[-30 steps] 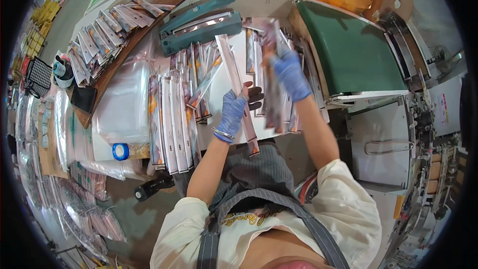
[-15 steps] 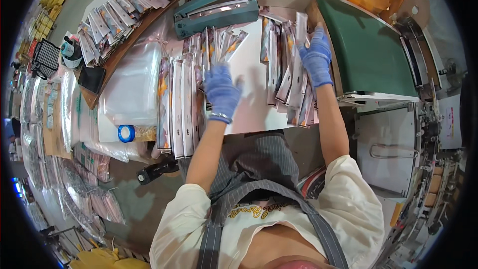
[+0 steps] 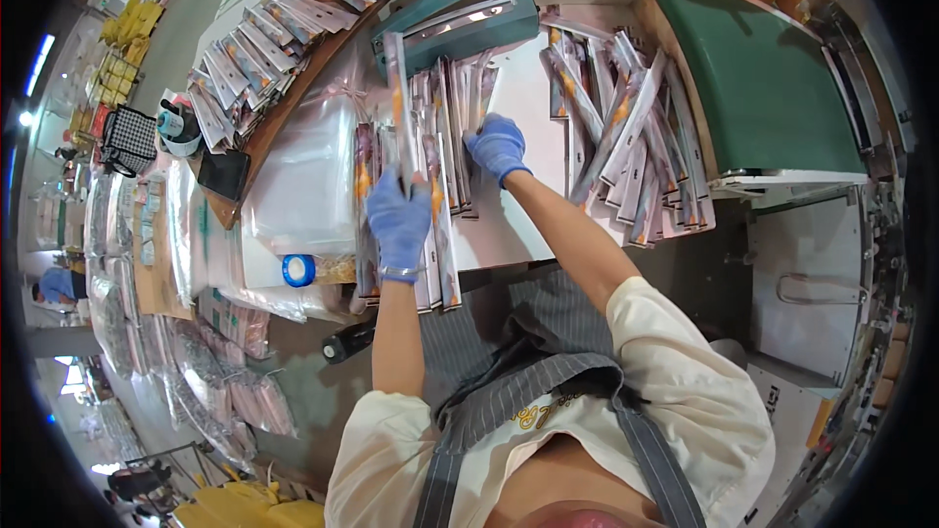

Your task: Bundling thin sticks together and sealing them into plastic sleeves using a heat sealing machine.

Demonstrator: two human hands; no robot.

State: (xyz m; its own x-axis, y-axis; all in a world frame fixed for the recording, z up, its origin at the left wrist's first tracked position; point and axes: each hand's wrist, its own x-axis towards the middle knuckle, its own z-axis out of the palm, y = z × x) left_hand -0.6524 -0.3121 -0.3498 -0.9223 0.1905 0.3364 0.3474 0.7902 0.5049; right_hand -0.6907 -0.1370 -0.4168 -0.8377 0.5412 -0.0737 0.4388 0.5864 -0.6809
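The left hand [image 3: 399, 222], in a blue glove, has its fingers clamped on a long narrow packet [image 3: 395, 78], which stands up from the fist above the left-hand packets [image 3: 433, 244] and points toward the teal machine [image 3: 460, 31]. The right hand [image 3: 501, 147], gloved alike, is at the right edge of the middle packets [image 3: 456, 152]; its fingers are curled, though from this angle I cannot tell whether they grip one. A loose pile [image 3: 636, 137] lies across the right of the white worktop [image 3: 509, 225], beside a green panel [image 3: 743, 73]. Clear plastic bags [image 3: 298, 181] and a blue tape roll [image 3: 298, 271] lie at left.
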